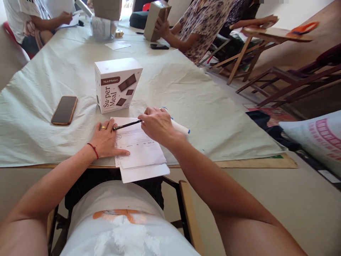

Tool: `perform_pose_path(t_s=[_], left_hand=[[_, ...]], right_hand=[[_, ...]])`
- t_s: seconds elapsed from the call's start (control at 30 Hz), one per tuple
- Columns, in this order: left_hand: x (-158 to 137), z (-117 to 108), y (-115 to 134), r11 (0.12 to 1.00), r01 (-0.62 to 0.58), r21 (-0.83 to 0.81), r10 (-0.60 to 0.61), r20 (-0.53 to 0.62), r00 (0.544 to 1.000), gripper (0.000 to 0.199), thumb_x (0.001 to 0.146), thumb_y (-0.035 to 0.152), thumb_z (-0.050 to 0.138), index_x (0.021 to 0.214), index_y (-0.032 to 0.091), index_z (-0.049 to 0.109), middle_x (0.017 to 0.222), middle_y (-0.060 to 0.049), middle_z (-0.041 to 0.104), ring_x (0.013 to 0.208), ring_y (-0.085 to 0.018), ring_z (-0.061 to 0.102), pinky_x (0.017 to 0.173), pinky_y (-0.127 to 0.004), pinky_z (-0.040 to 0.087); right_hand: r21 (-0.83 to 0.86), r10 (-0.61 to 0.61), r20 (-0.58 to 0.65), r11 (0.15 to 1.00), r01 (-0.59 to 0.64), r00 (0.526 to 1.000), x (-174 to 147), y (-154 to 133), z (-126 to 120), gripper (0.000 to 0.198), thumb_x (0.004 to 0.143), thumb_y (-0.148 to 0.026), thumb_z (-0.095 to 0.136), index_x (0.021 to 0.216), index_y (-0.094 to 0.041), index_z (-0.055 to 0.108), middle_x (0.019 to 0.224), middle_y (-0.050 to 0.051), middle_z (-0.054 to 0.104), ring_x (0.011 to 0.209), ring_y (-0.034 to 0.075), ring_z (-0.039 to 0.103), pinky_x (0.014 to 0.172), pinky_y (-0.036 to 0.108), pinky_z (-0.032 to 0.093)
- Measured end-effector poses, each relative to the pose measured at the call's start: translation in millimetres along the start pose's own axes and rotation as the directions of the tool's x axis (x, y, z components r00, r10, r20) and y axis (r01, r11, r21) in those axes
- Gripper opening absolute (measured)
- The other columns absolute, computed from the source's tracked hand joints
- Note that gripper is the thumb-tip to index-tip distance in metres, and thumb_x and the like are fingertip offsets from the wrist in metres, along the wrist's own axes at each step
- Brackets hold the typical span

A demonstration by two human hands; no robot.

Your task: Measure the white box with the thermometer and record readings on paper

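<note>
My left hand [106, 140] lies flat with fingers spread on the left edge of some printed white papers [141, 151]. A gold ring and a red string bracelet show on it. Closed around one end of a black pen [126, 125], my right hand [157, 124] rests over the upper right of the sheets. The pen's other end meets the fingertips of my left hand. Partly hidden behind my right hand is a white marker [181, 128] with blue ends. Just beyond the papers stands an upright white and brown Su-per Meal box [117, 87].
A phone [64, 110] lies left on the cloth-covered table [213, 117]. At the far side, one person holds a cardboard box [156, 22] and another holds paper [71, 21]. A clear plastic tub [101, 30] stands between them. Wooden chairs [282, 83] and a white sack [317, 135] are at right.
</note>
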State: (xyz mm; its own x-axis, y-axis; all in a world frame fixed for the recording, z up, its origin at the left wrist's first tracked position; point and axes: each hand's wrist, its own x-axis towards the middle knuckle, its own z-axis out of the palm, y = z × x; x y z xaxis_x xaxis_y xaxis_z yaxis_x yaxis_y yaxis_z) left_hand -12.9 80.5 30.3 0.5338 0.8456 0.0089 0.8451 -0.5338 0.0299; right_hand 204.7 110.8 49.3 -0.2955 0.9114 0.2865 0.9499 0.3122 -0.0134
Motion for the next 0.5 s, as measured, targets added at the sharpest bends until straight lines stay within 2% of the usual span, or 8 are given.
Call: perform_pose_path(t_s=[0.1, 0.2, 0.3, 0.37, 0.4, 0.43, 0.5], left_hand=[[-1, -4, 2, 1.0, 0.003, 0.002, -0.003, 0.012, 1.0, 0.103, 0.07, 0.086, 0.062, 0.133, 0.005, 0.059, 0.158, -0.027, 0.031, 0.142, -0.041, 0.035, 0.117, -0.058, 0.024], [-4, -17, 1, 1.0, 0.002, 0.017, -0.003, 0.058, 0.998, 0.101, 0.07, 0.084, 0.065, 0.133, 0.006, 0.059, 0.156, -0.027, 0.034, 0.142, -0.042, 0.036, 0.117, -0.057, 0.027], [1, -39, -17, 1.0, 0.021, 0.007, -0.022, 0.179, 0.984, 0.083, 0.072, 0.08, 0.065, 0.124, 0.015, 0.067, 0.143, -0.02, 0.054, 0.131, -0.04, 0.051, 0.112, -0.054, 0.037], [12, -53, -40, 0.989, 0.144, -0.019, -0.136, 0.227, 0.964, 0.063, 0.077, 0.076, 0.062, 0.103, 0.02, 0.074, 0.115, -0.013, 0.07, 0.113, -0.037, 0.063, 0.103, -0.049, 0.046], [21, -57, -53, 0.971, 0.238, -0.035, -0.227, 0.199, 0.953, 0.058, 0.076, 0.075, 0.063, 0.096, 0.021, 0.074, 0.105, -0.011, 0.072, 0.109, -0.037, 0.065, 0.1, -0.048, 0.048], [31, -59, -68, 0.946, 0.314, -0.076, -0.303, 0.128, 0.944, 0.057, 0.072, 0.072, 0.069, 0.097, 0.021, 0.073, 0.103, -0.01, 0.072, 0.111, -0.038, 0.063, 0.1, -0.05, 0.048], [54, -54, -94, 0.886, 0.371, -0.279, -0.407, -0.081, 0.91, 0.075, 0.058, 0.062, 0.085, 0.116, 0.018, 0.067, 0.119, -0.014, 0.067, 0.125, -0.043, 0.055, 0.108, -0.055, 0.042]], right_hand=[[0.046, -0.117, 0.081, 0.992, 0.114, 0.99, -7, -3, -6, 0.028, 0.087, -0.011, 0.053, 0.099, -0.019, 0.077, 0.102, 0.013, 0.066, 0.095, 0.026, 0.059, 0.083, 0.04, 0.04], [0.168, -0.254, 0.076, 0.956, 0.239, 0.964, -10, -9, -1, 0.029, 0.093, -0.023, 0.056, 0.118, -0.02, 0.072, 0.113, 0.013, 0.065, 0.101, 0.026, 0.058, 0.087, 0.038, 0.042], [0.204, -0.263, 0.051, 0.947, 0.247, 0.964, -11, -15, 19, 0.03, 0.097, -0.026, 0.053, 0.12, -0.019, 0.071, 0.115, 0.013, 0.065, 0.106, 0.027, 0.058, 0.09, 0.039, 0.043], [0.205, -0.238, 0.012, 0.951, 0.23, 0.971, -12, -17, 33, 0.029, 0.099, -0.024, 0.049, 0.116, -0.018, 0.072, 0.114, 0.014, 0.066, 0.105, 0.027, 0.058, 0.089, 0.04, 0.043], [0.207, -0.236, -0.012, 0.95, 0.233, 0.972, -13, -17, 39, 0.029, 0.1, -0.023, 0.047, 0.115, -0.018, 0.072, 0.114, 0.015, 0.066, 0.105, 0.027, 0.058, 0.088, 0.039, 0.043], [0.208, -0.242, -0.037, 0.947, 0.244, 0.97, -13, -17, 43, 0.03, 0.1, -0.023, 0.047, 0.114, -0.018, 0.073, 0.113, 0.015, 0.066, 0.104, 0.027, 0.058, 0.087, 0.039, 0.043], [0.203, -0.268, -0.078, 0.939, 0.278, 0.96, -14, -16, 48, 0.03, 0.101, -0.024, 0.046, 0.113, -0.018, 0.072, 0.111, 0.014, 0.067, 0.102, 0.026, 0.059, 0.085, 0.038, 0.042]])
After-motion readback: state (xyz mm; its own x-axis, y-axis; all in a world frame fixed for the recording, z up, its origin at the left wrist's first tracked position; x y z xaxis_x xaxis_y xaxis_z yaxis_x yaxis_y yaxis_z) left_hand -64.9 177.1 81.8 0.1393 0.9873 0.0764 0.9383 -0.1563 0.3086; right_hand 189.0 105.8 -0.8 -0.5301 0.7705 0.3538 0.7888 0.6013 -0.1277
